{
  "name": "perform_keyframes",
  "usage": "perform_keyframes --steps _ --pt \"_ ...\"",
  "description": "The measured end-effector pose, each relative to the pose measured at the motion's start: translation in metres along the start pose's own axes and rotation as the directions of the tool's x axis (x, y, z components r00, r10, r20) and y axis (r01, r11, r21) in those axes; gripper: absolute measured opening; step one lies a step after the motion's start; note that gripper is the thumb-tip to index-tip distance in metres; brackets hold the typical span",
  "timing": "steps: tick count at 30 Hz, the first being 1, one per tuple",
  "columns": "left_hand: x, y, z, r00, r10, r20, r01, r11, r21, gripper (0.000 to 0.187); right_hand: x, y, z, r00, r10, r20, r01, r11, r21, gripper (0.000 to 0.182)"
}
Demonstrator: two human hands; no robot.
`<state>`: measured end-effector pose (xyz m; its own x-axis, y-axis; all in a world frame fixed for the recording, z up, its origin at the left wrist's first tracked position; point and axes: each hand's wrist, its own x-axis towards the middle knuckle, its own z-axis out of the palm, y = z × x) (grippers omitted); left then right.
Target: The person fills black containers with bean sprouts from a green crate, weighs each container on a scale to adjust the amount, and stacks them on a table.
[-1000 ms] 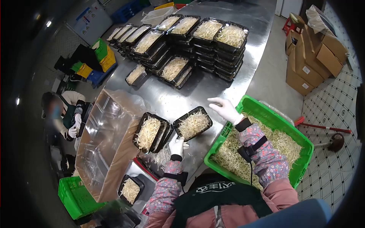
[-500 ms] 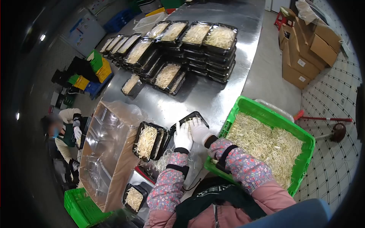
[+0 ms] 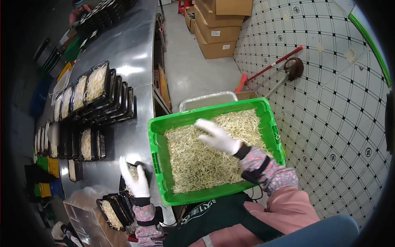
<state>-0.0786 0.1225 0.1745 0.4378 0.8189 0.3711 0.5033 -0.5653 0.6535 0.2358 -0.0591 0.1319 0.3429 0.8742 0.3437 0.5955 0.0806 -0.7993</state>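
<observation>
My right hand [image 3: 218, 136], in a white glove, is over the bean sprouts [image 3: 197, 164] in a green crate [image 3: 210, 198]. Its fingers are apart and nothing shows in them. My left hand [image 3: 135, 181], also gloved in white, rests with thumb and fingers spread on a black tray [image 3: 147, 172] of sprouts at the edge of the metal table [image 3: 135, 144]. That tray is partly covered by the hand. Just below my left hand, a stack of black trays has sprouts [image 3: 111, 215] in the top one.
Stacks of wrapped sprout trays [image 3: 96, 84] stand on the table at the left. A clear-lined cardboard box [image 3: 84, 214] is at the lower left. Behind the crate are cardboard boxes [image 3: 218, 35] and a red-handled tool [image 3: 275, 64]. Another person [image 3: 78, 12] is at the far upper left.
The view has turned to the right. My right hand has left the black tray and moved over the green crate, while my left hand has stayed at the tray.
</observation>
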Motion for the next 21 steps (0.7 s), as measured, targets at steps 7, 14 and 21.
perform_keyframes --steps 7,14,21 --pt "0.022 0.111 0.205 0.562 0.351 0.749 -0.219 0.936 -0.275 0.069 -0.092 0.11 -0.145 0.84 0.522 -0.15 -0.53 0.724 -0.442 0.058" --pt "-0.003 0.048 0.427 0.452 -0.27 0.85 0.453 0.891 0.042 0.089 -0.062 0.154 -0.127 0.732 0.681 0.033 -0.504 0.573 -0.646 0.059" --pt "-0.036 0.087 0.401 0.678 -0.304 0.669 0.453 0.89 -0.055 0.09 -0.065 0.155 -0.101 0.767 0.633 0.106 -0.458 0.655 -0.6 0.057"
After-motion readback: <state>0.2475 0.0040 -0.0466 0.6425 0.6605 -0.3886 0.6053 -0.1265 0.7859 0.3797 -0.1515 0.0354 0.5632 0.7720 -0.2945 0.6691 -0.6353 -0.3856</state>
